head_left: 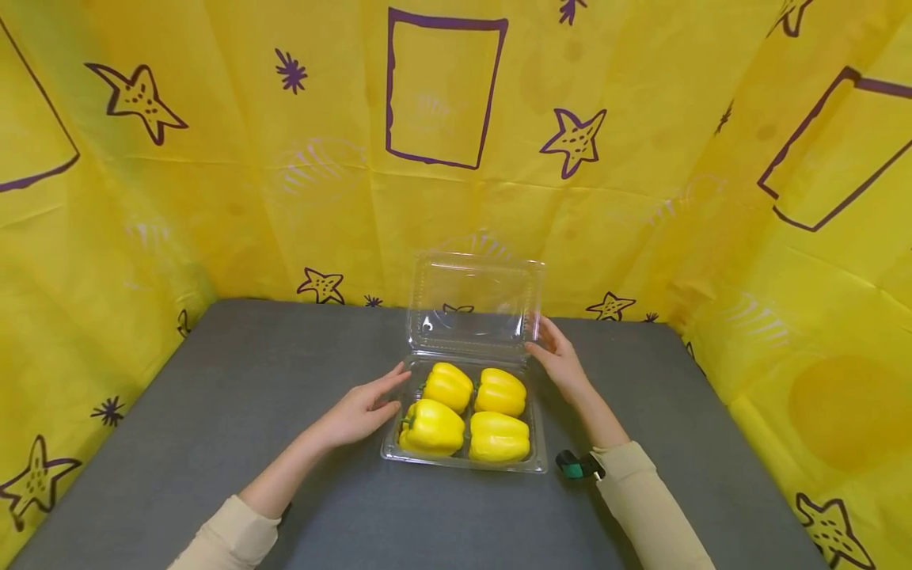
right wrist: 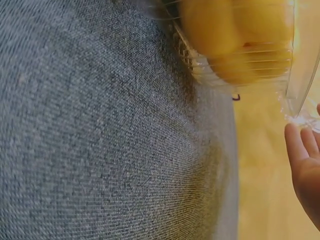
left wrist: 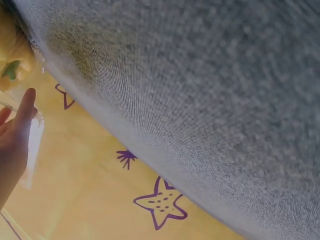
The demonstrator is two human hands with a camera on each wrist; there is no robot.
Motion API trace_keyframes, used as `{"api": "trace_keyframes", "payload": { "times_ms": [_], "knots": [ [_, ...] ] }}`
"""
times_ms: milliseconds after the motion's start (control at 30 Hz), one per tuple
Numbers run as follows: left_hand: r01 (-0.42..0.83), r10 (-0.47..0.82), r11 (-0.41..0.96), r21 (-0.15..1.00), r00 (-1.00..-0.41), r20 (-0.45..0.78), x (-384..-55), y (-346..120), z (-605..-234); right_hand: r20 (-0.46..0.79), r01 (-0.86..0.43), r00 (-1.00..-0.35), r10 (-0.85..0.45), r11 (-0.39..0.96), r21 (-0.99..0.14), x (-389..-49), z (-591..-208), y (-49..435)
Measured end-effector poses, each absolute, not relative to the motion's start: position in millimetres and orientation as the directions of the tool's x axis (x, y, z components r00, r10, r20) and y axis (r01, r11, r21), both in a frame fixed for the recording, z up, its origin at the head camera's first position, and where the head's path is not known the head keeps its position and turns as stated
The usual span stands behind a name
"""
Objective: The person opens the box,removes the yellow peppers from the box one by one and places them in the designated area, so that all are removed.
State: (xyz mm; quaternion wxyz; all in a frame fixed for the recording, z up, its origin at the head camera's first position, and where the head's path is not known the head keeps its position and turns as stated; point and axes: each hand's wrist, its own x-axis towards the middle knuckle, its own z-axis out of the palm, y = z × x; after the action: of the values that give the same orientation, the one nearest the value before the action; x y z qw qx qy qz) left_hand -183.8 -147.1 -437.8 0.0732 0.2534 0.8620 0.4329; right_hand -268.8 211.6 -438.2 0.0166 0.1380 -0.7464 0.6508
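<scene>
A clear plastic clamshell container [head_left: 537, 464] sits on the table with its lid [head_left: 473, 305] raised at the back. Inside its base lie several yellow bell peppers [head_left: 431, 429] in two rows, also visible through the plastic wall as a blurred yellow pepper [right wrist: 210, 27] in the right wrist view. My left hand [head_left: 359, 408] is at the container's left side, its fingers extended by the rim near the hinge. At the lower right corner of the lid is my right hand [head_left: 561, 364], its fingers fairly straight against the lid's edge. Whether its fingertips press there is hard to tell.
A dark grey table [head_left: 321, 507] extends around the container. Close behind and on both sides hangs a yellow cloth [head_left: 242, 198] printed with purple stars and frames. A dark band with a green part [head_left: 572, 467] is on the right wrist.
</scene>
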Motion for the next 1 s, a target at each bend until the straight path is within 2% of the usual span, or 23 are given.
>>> {"api": "trace_keyframes", "payload": {
  "times_ms": [367,667,1000],
  "knots": [
    [0.405,0.572,0.6,0.69,-0.82,-0.016,-183.1,-151.8,-434.8,0.189,-0.216,-0.952,-0.24,0.095,-0.972,-278.0,-455.8,216.0],
    [0.46,0.626,0.607,0.648,-0.779,-0.035,-184.3,-154.1,-434.7,0.173,-0.187,-0.946,-0.276,0.024,-0.982,-278.7,-457.3,214.3],
    [0.47,0.626,0.628,0.62,-0.779,-0.043,-181.3,-151.7,-433.9,0.122,-0.123,-0.96,-0.254,-0.014,-0.992,-278.6,-456.3,211.3]
  ]
}}
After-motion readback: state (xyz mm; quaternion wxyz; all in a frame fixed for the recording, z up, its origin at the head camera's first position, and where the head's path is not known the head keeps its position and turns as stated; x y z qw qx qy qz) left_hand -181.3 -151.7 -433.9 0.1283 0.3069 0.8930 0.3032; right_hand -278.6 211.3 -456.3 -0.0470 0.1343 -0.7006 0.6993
